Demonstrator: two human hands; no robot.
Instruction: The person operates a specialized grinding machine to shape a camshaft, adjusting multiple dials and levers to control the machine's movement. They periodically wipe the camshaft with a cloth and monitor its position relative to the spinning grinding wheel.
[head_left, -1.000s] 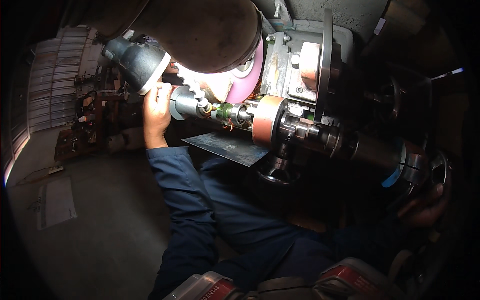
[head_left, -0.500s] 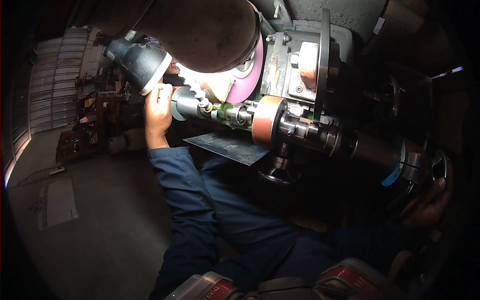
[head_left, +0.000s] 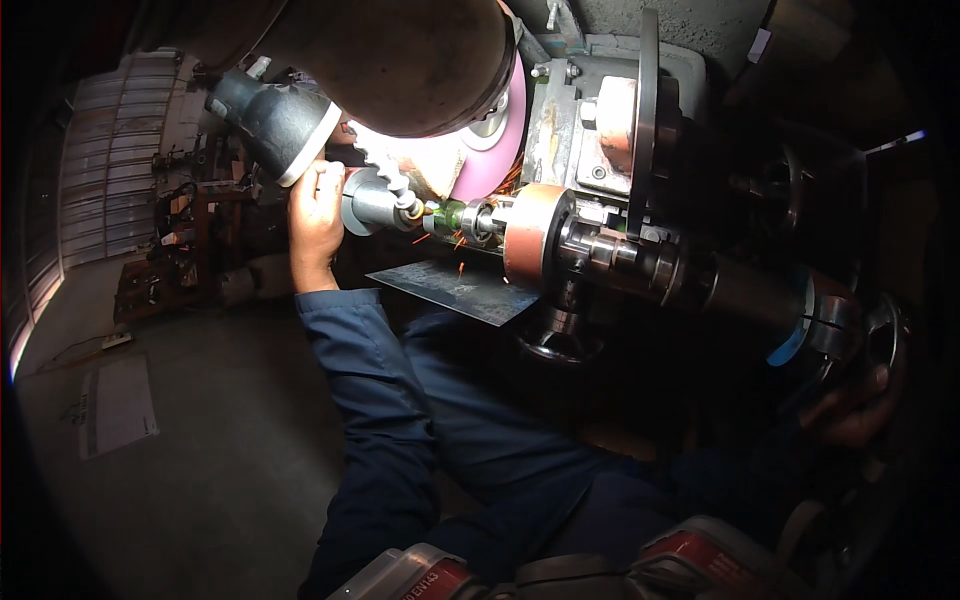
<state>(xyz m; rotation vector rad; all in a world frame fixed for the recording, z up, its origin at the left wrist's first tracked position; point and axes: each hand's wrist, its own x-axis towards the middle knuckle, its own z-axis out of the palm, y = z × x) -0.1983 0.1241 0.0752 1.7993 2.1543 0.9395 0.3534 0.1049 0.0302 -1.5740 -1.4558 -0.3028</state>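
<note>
My left hand (head_left: 316, 228) is raised beside the grey cylindrical head (head_left: 370, 203) of a grinding machine, just under a dark work lamp (head_left: 270, 128). Its fingers are curled, and what they grip is hidden. At the far right, in shadow, my right hand (head_left: 850, 412) is closed on the rim of a handwheel (head_left: 889, 335). Orange sparks fly where the pink grinding wheel (head_left: 497, 160) meets a small shiny metal ring (head_left: 480, 221) on the machine's axis. A jointed coolant hose (head_left: 392, 180) hangs over the green part (head_left: 449, 214) beside that ring.
An orange collar (head_left: 533, 236) sits right of the ring. Below the axis, a flat metal sheet (head_left: 455, 290) juts toward me, with a second handwheel (head_left: 560, 340) nearby. A large dark round housing (head_left: 400, 65) overhangs the wheel. A respirator (head_left: 430, 575) shows at the lower edge.
Orange sparks now spray around the grinding wheel and the ring; none showed before. My right hand and the handwheel have shifted slightly. My left hand stays in place.
</note>
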